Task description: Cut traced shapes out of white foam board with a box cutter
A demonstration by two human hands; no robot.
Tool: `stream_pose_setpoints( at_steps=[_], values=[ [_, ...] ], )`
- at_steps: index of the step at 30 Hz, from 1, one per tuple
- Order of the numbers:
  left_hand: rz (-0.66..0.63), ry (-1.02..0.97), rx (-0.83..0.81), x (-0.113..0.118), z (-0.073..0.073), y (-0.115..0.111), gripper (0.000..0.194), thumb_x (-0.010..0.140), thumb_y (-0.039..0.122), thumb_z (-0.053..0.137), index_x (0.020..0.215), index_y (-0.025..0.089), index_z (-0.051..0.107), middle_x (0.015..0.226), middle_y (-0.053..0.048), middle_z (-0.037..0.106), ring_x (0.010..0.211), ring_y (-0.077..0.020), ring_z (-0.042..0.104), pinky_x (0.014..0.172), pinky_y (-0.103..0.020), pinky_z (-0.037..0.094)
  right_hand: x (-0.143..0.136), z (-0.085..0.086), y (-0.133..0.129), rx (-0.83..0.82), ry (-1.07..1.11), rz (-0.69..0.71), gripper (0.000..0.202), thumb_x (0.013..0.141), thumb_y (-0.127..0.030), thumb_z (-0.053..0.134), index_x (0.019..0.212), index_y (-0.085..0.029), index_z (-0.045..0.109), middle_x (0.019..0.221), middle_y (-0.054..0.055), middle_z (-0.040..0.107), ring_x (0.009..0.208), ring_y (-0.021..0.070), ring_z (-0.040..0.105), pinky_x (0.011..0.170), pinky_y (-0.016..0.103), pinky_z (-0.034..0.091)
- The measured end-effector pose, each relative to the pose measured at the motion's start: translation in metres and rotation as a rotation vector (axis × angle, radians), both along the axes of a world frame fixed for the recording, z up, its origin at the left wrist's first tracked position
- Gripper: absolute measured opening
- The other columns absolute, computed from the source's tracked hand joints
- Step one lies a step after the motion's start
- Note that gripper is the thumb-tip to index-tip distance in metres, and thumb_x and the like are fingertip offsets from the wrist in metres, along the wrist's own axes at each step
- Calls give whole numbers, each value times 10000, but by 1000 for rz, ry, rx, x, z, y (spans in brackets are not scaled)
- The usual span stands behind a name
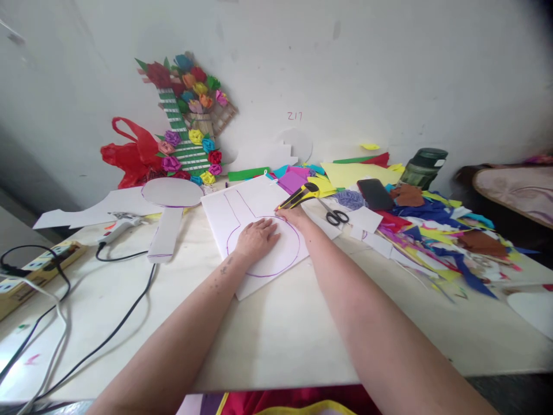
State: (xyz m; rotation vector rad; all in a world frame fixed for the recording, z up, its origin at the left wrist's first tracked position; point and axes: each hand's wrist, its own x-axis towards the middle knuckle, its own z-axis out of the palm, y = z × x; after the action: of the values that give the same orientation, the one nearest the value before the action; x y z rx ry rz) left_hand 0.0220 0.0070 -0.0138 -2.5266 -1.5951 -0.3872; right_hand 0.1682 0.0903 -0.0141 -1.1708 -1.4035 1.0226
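On the pale table [276, 340], the left hand [256, 239] lies flat, fingers spread, on a white sheet [254, 230]; at its 2 o'clock the right hand [295, 215] grips a yellow cutter [299, 196], blade tip hidden.

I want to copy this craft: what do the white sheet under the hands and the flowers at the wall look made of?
White sheet: likely foam board, matte, with a visibly thick edge and a purple outline. Flowers: apparently rolled coloured paper or craft foam, matte.

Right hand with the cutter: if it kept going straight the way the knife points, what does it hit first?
The right hand holds the yellow utility knife, pointing up-right and away. Straight on, it likely meets the purple paper sheet first, then the yellow sheets near the wall. The black scissors lie right of that line. Depth is unclear.
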Motion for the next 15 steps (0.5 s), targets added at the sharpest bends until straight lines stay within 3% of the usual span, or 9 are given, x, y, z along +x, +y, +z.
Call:
stream_pose_setpoints(
  at_steps=[6,15],
  values=[
    [-5,-12,20,-1,-2,2,389,912,438,389,1198,265,587,1335,14,512,1262,-162,412,1067,-306,313,0,1,-1,7,36,-11,104,517,-105,571,602,-157,602,563,-40,559,584,100,506,619,232,426],
    [-1,-17,10,-2,-4,4,407,909,456,386,1207,260,583,1343,14,504,1265,-159,409,1083,-299,288,1,-3,2,-5,65,-18,110,499,-113,576,598,-153,602,554,-34,543,579,99,496,579,225,412]
  ],
)
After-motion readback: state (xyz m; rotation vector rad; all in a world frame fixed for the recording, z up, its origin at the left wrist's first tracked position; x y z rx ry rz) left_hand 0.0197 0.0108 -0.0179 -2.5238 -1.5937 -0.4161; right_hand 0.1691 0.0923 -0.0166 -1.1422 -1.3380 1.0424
